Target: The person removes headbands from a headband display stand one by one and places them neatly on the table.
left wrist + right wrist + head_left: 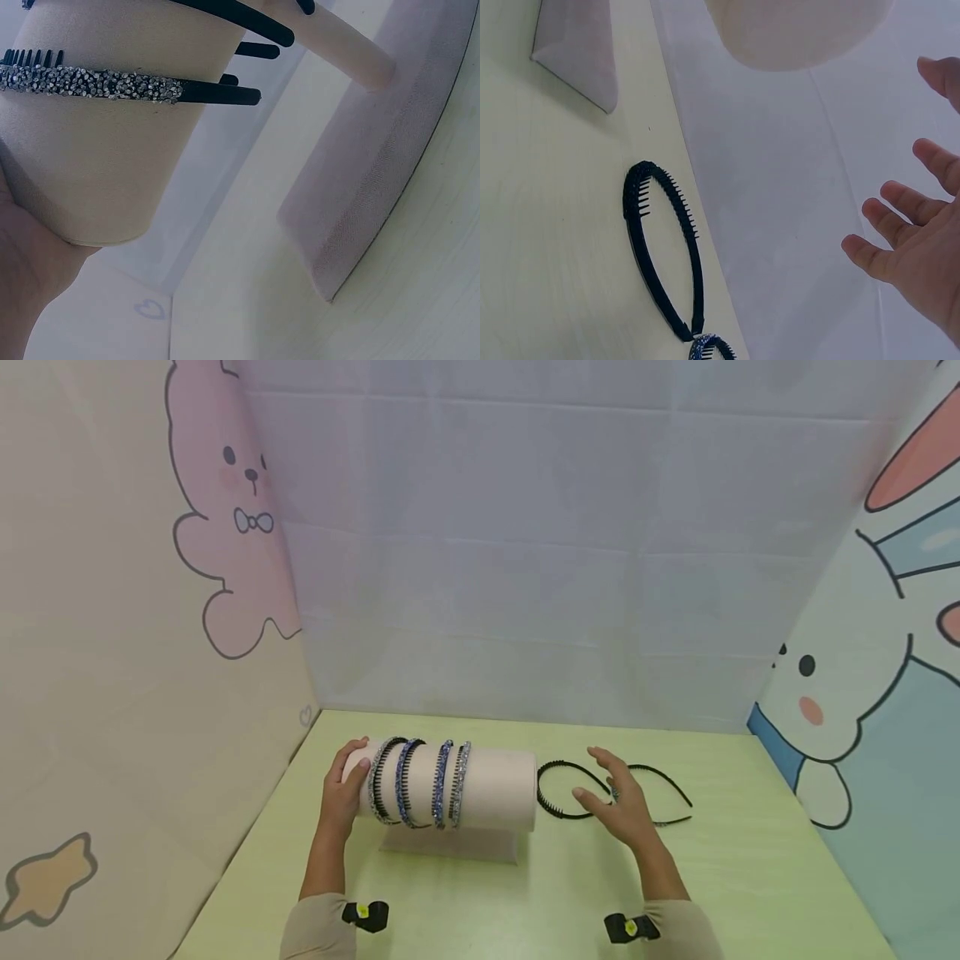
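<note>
A pale cylindrical headband stand (498,785) lies sideways on its base (450,846). My left hand (342,793) grips its left end, thumb on the front and fingers over the top. Several toothed headbands sit around the cylinder: a silver one (376,781) nearest that hand, blue glittery ones in the middle, and another silver one (459,785). In the left wrist view, a silver-studded headband (112,84) crosses the cylinder with its black tip sticking out. My right hand (624,802) hovers right of the stand, fingers spread, holding nothing.
Two headbands lie on the table right of the stand: a black one (634,202) and one with blue glitter (703,346), partly behind my right hand in the head view. Cloth walls with cartoon animals enclose the pale green table (570,902) at back and sides.
</note>
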`<state>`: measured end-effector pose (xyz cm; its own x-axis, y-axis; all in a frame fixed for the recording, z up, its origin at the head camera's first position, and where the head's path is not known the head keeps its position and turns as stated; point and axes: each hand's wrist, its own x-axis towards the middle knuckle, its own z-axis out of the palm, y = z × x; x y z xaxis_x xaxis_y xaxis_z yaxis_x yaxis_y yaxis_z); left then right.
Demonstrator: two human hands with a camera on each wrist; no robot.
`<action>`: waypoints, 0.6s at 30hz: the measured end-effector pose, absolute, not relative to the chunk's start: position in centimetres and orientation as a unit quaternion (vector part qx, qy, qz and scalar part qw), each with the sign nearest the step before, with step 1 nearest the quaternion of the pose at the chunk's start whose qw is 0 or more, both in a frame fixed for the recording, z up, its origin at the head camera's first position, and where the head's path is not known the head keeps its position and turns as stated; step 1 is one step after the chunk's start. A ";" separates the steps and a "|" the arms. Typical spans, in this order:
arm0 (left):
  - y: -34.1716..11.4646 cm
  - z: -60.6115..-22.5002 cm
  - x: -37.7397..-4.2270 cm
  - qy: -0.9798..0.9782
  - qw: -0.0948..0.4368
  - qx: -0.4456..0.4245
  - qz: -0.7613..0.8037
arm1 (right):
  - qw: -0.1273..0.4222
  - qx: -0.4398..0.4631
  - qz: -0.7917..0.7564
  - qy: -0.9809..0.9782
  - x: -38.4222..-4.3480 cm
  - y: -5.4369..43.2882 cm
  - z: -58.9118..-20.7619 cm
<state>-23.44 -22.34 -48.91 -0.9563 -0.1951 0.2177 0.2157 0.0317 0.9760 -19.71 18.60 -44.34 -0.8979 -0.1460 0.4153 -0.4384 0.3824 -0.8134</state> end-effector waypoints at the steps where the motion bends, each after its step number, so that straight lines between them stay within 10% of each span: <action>1: -22.3 -48.9 -23.4 -0.704 0.148 -0.008 -0.695 | 0.139 0.178 0.530 -0.817 -19.7 18.4 -44.2; 18: -22.3 -48.3 -23.3 -0.699 0.131 0.003 -0.703 | 0.130 0.229 0.554 -0.790 -19.9 15.2 -43.2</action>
<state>-23.26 -22.28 -48.32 -0.9657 -0.1885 0.1784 0.1796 0.0105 0.9837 -19.94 15.15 -43.19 -0.8619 -0.2173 0.4582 -0.5048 0.2815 -0.8160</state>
